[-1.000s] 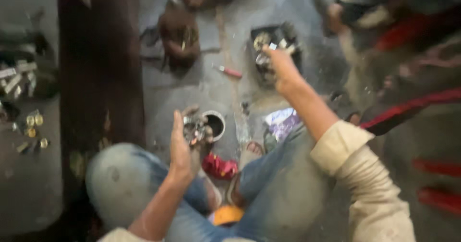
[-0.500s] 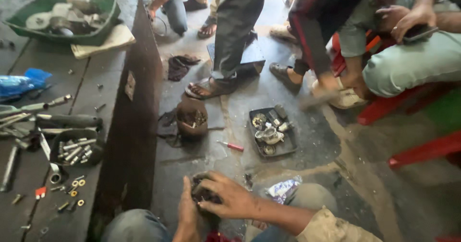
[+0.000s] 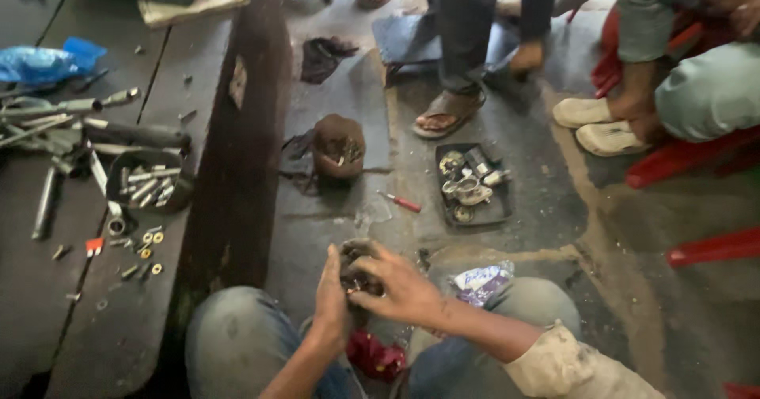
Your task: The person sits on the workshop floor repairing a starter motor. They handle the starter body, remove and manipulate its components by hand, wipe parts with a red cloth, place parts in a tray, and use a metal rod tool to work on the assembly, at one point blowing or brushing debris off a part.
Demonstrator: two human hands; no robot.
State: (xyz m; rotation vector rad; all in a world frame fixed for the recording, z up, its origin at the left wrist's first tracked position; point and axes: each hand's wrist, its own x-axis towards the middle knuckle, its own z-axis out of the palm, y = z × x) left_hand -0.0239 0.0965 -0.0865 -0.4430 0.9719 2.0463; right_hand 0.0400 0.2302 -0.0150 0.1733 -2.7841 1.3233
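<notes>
Crouching over the floor, the person grips a dark greasy part [image 3: 358,271] between the knees, left hand [image 3: 331,292] cupping its side, right hand [image 3: 397,288] clasped over its top. A black tray [image 3: 500,211] of metal pieces lies just ahead, a red screwdriver [image 3: 404,202] beside it, a bench [image 3: 119,209] to the left.

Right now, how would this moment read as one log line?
left hand: steadies dark greasy part | right hand: grips part from above | black tray: on floor beyond
</notes>
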